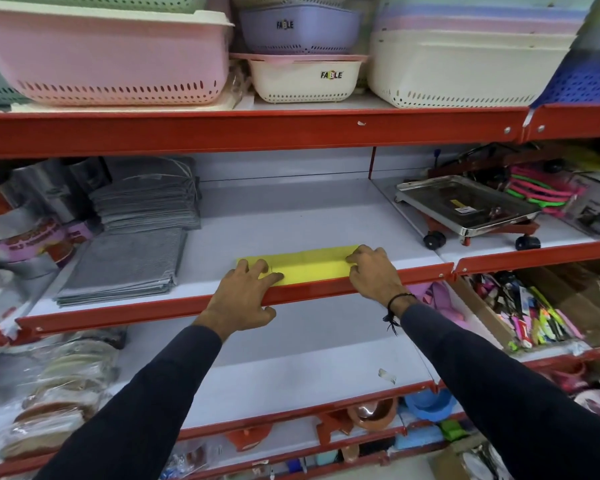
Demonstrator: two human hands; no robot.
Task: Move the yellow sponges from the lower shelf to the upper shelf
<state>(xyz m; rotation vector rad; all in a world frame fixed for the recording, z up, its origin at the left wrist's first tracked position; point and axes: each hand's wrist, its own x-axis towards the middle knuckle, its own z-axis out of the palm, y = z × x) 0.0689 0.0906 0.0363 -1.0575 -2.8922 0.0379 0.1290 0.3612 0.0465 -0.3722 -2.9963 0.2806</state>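
Your left hand (243,292) has its fingers (253,266) spread and lying flat on the left end of the yellow sponges (309,266), with the thumb hooked under the shelf's red front lip (312,289). Your right hand (373,271) has its fingertips bent and pressing down on the right end; you cannot tell whether they pinch the edge or only rest on it.

The sponges form one flat yellow strip just above the middle of the frame. Its long axis runs left to right, rising slightly toward the right, along the front edge of the middle shelf (291,216) and right behind the red lip. Both hands are on it, one at each end, so neither is nearer; the yellow stretch between them is bare.

They appear to sit on the upper of the two shelves you are working with. The shelf below (291,344), in the lower middle of the frame, shows no yellow. To the left, just beside the strip but apart from it, lies a stack of grey cloths (125,265).

To my eye you are settling the strip in place.
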